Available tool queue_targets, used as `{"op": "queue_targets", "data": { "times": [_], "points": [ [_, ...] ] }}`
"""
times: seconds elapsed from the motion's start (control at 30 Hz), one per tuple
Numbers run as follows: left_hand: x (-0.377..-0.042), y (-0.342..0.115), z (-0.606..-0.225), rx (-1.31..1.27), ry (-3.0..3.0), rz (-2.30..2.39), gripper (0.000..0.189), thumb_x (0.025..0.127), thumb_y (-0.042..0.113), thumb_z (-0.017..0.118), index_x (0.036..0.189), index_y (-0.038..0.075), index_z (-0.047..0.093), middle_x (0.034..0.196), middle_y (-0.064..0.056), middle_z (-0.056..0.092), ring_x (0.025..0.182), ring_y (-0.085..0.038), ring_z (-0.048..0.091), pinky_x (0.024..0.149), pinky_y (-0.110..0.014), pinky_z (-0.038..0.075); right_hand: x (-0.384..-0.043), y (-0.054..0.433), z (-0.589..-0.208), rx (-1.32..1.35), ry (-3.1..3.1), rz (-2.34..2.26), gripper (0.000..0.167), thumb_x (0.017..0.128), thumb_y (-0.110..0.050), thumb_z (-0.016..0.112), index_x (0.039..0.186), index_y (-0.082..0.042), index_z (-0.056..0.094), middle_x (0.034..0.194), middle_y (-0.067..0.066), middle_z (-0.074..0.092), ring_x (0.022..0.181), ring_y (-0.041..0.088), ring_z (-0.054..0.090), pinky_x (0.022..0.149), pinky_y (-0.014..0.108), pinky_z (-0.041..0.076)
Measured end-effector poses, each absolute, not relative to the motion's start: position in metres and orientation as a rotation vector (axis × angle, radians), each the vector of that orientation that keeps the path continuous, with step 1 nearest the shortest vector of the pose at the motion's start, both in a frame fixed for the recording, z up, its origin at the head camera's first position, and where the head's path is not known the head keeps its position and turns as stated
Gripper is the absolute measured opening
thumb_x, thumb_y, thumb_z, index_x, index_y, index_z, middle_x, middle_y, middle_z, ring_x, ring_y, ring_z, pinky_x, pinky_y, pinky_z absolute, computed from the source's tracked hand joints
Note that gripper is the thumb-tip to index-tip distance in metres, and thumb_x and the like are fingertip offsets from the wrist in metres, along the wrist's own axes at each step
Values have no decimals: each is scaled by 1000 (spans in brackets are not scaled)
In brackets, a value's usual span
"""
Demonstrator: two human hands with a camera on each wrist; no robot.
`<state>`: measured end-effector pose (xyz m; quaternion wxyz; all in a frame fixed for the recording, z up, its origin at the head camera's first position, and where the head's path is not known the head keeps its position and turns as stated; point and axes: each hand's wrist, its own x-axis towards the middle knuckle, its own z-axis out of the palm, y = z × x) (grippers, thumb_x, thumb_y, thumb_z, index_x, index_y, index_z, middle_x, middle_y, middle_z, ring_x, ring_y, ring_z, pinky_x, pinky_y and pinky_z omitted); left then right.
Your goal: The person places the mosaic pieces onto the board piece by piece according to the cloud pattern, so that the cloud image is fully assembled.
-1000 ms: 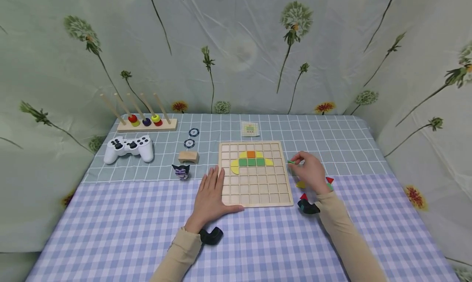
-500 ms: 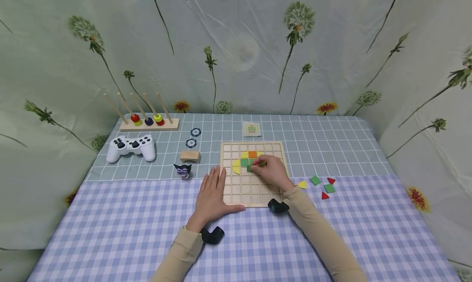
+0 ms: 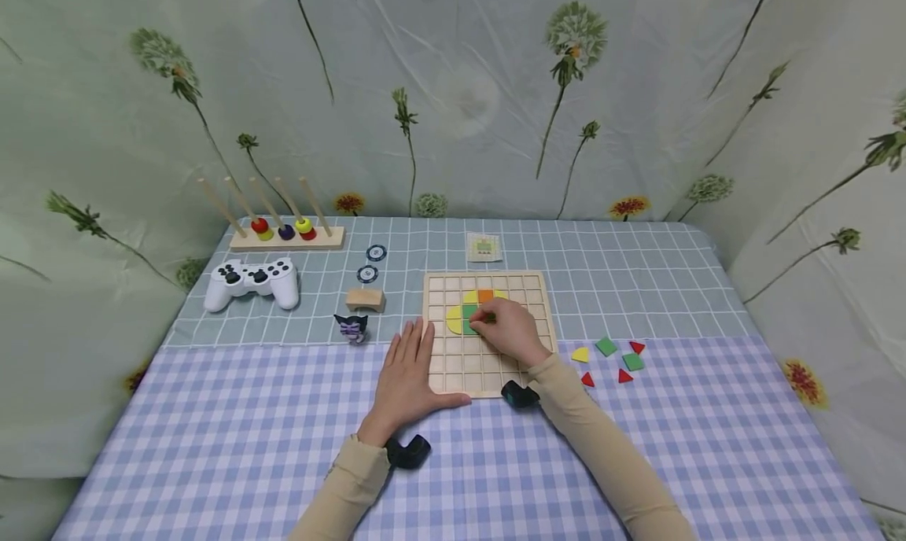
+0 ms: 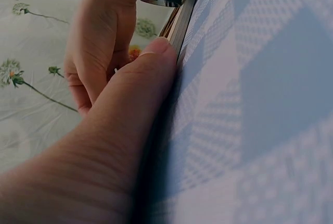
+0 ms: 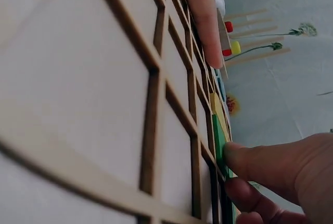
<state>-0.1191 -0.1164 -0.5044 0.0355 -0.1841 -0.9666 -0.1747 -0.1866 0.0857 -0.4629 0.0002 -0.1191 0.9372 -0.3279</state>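
My left hand (image 3: 405, 380) lies open at the left side of a wooden grid board (image 3: 488, 364), fingers along its edge and thumb along the front rim. Over the board, my right hand (image 3: 511, 329) pinches a green square tile (image 5: 217, 133) with its fingertips, low at a cell in the third row. The right wrist view has the thumb (image 5: 250, 159) against that tile. Around it on the board are yellow rounded tiles (image 3: 454, 319), an orange square tile (image 3: 485, 296) and another green square tile (image 3: 469, 311). My right hand hides other tiles behind it.
Right of the board lie a yellow tile (image 3: 580, 355), green squares (image 3: 605, 347) and red triangles (image 3: 625, 376). A pattern card (image 3: 484, 248) lies behind the board. To the left are a game controller (image 3: 251, 283), bead stand (image 3: 286, 238), wooden block (image 3: 365, 299), figurine (image 3: 351, 329) and chips (image 3: 367, 274).
From the board's right side, my right hand has carried the green square tile left over the board, then down to a cell beside the yellow tile. My left hand has stayed in place.
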Motion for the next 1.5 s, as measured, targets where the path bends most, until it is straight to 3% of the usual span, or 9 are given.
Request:
{"op": "queue_targets", "data": {
  "times": [0.27,0.57,1.1,1.3,1.5],
  "points": [
    [-120,-115,-504,-559,-2980,-530,129,62,85,56,151,1,15,156,-18,12,143,-30,4,114,-41,1,-182,105,-458,-417,2933,-1029,6,84,-22,74,84,-16,74,76,-8,61,71,11,55,64,31,46],
    [-119,-117,-504,-561,-2977,-552,128,63,83,58,151,1,15,156,-18,11,143,-29,4,114,-41,2,-172,170,-448,-293,3024,-1156,13,85,-22,72,89,-10,74,76,0,63,55,14,47,45,28,36],
    [-120,-117,-505,-567,-2982,-537,128,63,84,57,151,2,14,156,-17,9,143,-29,2,114,-40,0,-135,255,-444,261,3055,-886,36,80,-34,74,100,-3,71,91,11,68,67,21,55,49,30,39],
    [-120,-117,-507,-566,-2983,-538,128,63,85,56,151,2,14,156,-17,10,143,-29,2,114,-40,-1,-126,260,-445,307,3005,-799,38,80,-31,76,98,1,70,87,13,66,76,25,57,56,31,41],
    [-120,-117,-505,-562,-2987,-534,128,63,84,57,151,2,15,156,-17,11,143,-29,3,114,-40,0,-121,261,-449,301,3006,-801,33,80,-32,75,94,-2,72,85,10,67,73,24,58,53,31,41]
  ]
}}
